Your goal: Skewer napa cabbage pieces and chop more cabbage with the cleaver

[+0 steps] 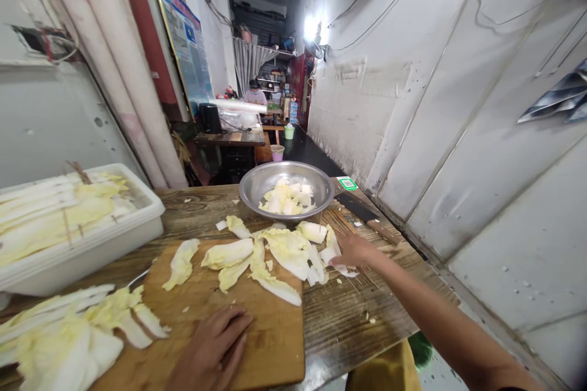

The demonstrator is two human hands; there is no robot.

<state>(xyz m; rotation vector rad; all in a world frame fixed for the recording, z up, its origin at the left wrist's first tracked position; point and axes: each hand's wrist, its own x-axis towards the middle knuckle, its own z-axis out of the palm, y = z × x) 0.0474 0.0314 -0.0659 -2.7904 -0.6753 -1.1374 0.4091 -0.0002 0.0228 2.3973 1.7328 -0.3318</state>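
Note:
My left hand lies on the wooden cutting board with its fingers stretched out and holds nothing. My right hand reaches to the right of the board, over a bundle of thin bamboo skewers. Its fingers are apart, beside a pale cabbage leaf; part of them is hidden. Several loose yellow-white cabbage leaves lie across the far side of the board. A larger heap of leaves sits at the near left.
A steel bowl with cabbage pieces stands beyond the board. Right of it lies a cleaver with a wooden handle. At left is a white plastic tub of skewered leaves. A person works in the background; a wall runs along the right.

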